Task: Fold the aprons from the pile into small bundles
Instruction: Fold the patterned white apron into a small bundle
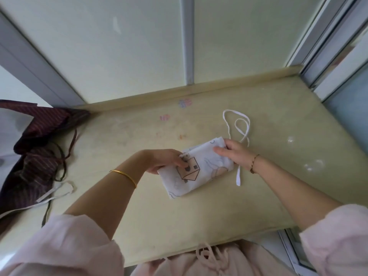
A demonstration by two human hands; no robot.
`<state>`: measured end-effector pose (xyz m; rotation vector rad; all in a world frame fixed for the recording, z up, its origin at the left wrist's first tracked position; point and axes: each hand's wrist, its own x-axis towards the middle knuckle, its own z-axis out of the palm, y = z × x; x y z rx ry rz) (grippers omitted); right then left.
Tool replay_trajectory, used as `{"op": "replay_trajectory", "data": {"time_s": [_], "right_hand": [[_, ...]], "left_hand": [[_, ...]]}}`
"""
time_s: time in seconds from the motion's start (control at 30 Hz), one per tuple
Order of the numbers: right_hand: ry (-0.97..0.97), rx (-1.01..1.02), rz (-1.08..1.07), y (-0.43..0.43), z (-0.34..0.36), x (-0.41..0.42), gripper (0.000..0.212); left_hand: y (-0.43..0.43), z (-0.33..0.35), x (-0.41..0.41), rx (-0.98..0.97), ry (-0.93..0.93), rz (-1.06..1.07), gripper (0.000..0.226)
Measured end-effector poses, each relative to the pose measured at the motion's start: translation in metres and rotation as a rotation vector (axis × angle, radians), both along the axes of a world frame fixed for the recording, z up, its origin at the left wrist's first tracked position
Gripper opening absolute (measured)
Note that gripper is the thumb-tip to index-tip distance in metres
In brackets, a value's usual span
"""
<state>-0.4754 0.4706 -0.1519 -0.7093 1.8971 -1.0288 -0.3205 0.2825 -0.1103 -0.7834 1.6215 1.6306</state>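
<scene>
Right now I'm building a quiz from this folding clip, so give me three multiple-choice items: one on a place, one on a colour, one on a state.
1. Where does the pile of unfolded aprons lie?
A. at the table's left edge
B. at the table's right edge
C. on the floor

2. What colour are the loose ties beside the folded apron?
A. black
B. white
C. red

3. What are the hands doing?
A. both hang free
B. only one touches cloth
C. both press on the folded apron

Answers: 1 A, the dark striped pile sits left on the table. 2 B, the ties are white. 3 C, the left hand and right hand both rest on the folded apron.
</scene>
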Motion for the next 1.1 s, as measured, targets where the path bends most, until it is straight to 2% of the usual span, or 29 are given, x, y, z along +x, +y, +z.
{"op": "replay_trajectory", "data": {"time_s": [0.13,0.23,0.3,0.47,0.57,0.63,0.73,0.9,0.93,1.0,1.03,1.1], "right_hand": [[0.204,-0.009,-0.161,-0.013,-0.015,0.013,0.024],[0.244,-0.024,-0.373,-0.017,-0.029,0.023,0.035],[0.297,0.017,-0.458,-0.020,-0.034,0.027,0.041],[0.435,0.185,-0.446,-0.025,-0.033,0.028,0.043],[0.556,0.287,-0.368,-0.027,-0.028,0.027,0.036],[0.642,0.358,-0.301,-0.028,-0.026,0.028,0.033],[0.713,0.443,-0.235,-0.029,-0.025,0.031,0.034],[0.782,0.507,-0.217,-0.031,-0.024,0.037,0.036],[0.786,0.515,-0.218,-0.032,-0.025,0.038,0.034],[0.800,0.520,-0.222,-0.033,-0.027,0.038,0.030],[0.813,0.520,-0.219,-0.033,-0.027,0.039,0.030],[0.836,0.534,-0.193,-0.033,-0.026,0.039,0.028]], "left_hand": [[-0.010,-0.012,0.022,0.317,0.084,0.301,0.042],[-0.012,-0.033,0.039,0.351,0.187,0.449,0.060],[-0.005,-0.048,0.047,0.231,0.219,0.492,0.059],[0.020,-0.057,0.041,-0.118,0.267,0.660,0.020],[0.030,-0.058,0.036,-0.282,0.277,0.727,0.024],[0.036,-0.061,0.033,-0.519,0.242,0.708,0.033],[0.045,-0.061,0.026,-0.832,0.110,0.602,0.033],[0.057,-0.057,0.019,-0.944,-0.006,0.688,0.026],[0.056,-0.058,0.020,-1.103,0.043,0.671,0.033],[0.054,-0.057,0.016,-1.461,0.268,0.482,0.049],[0.055,-0.059,0.011,-1.519,0.407,0.354,0.049],[0.062,-0.067,-0.001,-1.442,0.579,0.065,0.039]]}}
